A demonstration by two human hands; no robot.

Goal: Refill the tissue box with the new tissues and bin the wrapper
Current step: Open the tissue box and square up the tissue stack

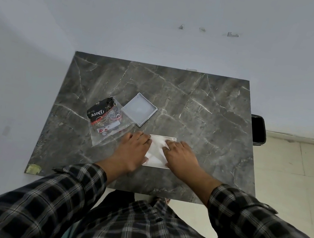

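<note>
A white tissue box point(171, 139) lies open near the front middle of the dark marble table point(205, 105), with white tissues point(156, 151) filling it. My left hand point(134, 152) rests on the box's left side and my right hand point(181, 157) on its right side, fingers spread flat over the tissues. The box's white lid point(139, 109) lies upside down behind and to the left. Left of the lid lies the black, red and clear plastic wrapper point(104, 118), flattened on the table.
A black bin point(258, 132) stands on the pale tiled floor beyond the table's right edge. A white wall runs behind and to the left of the table. A yellowish patch point(33, 168) marks the table's front left corner.
</note>
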